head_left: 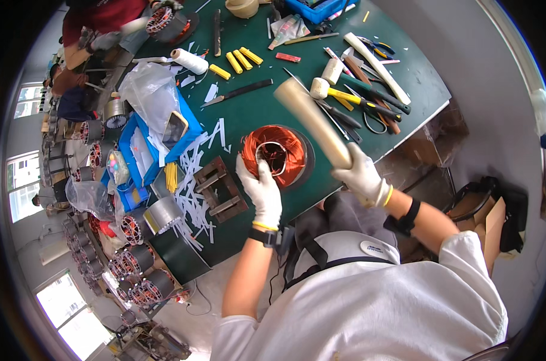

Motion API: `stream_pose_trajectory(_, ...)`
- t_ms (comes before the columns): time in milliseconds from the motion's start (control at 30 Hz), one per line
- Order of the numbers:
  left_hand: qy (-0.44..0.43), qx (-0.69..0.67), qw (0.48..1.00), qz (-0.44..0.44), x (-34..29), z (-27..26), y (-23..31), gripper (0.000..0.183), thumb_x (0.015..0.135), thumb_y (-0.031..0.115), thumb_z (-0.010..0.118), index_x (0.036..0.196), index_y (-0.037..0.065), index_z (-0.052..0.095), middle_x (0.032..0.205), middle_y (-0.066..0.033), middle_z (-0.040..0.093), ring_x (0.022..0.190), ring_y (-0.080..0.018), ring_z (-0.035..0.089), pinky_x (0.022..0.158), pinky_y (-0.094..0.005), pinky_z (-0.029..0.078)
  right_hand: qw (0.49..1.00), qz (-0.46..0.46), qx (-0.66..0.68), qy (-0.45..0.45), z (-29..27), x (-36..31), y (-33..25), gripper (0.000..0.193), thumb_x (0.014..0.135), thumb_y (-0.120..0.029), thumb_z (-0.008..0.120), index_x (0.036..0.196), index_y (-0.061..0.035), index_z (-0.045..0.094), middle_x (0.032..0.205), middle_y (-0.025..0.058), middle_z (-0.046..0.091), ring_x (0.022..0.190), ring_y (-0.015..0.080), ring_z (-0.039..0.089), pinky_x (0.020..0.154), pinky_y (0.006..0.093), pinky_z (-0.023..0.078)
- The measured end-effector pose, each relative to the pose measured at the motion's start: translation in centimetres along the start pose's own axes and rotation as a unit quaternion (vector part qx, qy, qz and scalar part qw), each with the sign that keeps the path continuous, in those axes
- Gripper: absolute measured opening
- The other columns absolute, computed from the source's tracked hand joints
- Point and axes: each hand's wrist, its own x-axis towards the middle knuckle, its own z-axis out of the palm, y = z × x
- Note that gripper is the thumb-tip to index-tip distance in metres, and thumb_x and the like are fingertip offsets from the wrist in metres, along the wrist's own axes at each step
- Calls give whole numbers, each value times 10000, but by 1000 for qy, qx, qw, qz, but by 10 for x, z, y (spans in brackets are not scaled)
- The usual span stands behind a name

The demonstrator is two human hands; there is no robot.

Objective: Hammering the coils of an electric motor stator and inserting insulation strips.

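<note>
A motor stator [292, 150] with orange-red copper windings rests upright on the green table in front of me, its round bore facing up. My left hand [262, 189], in a white glove, grips its near left side, thumb at the inner ring and fingers against the outer windings. My right hand [363, 177], also gloved, is closed round the lower end of a thick cream-coloured bat [312, 123]. The bat is raised to the right of the stator, tilted with its top toward the far left, apart from the windings and slightly blurred.
A steel block fixture [220, 189] and white paper strips [192, 174] lie left. Beyond them are blue bins [186, 129]. A knife [237, 92], yellow rolls [242, 59], mallets [345, 96] and pliers [375, 47] lie farther out. Another person [101, 30] works at the far left with a second stator [168, 25].
</note>
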Motion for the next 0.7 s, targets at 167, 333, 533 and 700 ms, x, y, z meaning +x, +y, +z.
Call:
stream_pose_trajectory(167,-17,54,997,-60,-27,1,12,871,952,241,639,1540,-80,82,1596,-275,167,1477,-362,224,1210,-421,211,1000,3,15,-23,53,-18,8,485,766,-175,721,1101,23,431,791,225,647,673,319,664,613,396,532)
stream_pose_trajectory(333,-158,-106,975,-118,-43,-25,32,999,945,296,657,1535,-114,-37,1624,-267,42,1514,-307,103,1226,-389,121,991,44,104,78,32,-13,-4,409,764,-152,716,1049,0,464,736,130,608,678,222,652,583,386,517)
stream_pose_trajectory(533,-10,-75,995,-59,-38,-65,-15,356,1013,278,585,1190,-21,509,1082,-65,569,1009,-165,546,947,-350,449,999,-40,2,12,40,-10,19,398,745,-209,743,985,4,506,794,193,627,702,269,653,633,403,521)
stream_pose_trajectory(700,-174,97,970,138,75,-59,-10,463,997,267,580,1332,-49,527,1302,-174,589,1197,-264,554,1061,-363,405,977,-26,198,78,73,-19,10,420,788,-139,713,1091,-28,444,753,107,597,568,182,601,480,340,496)
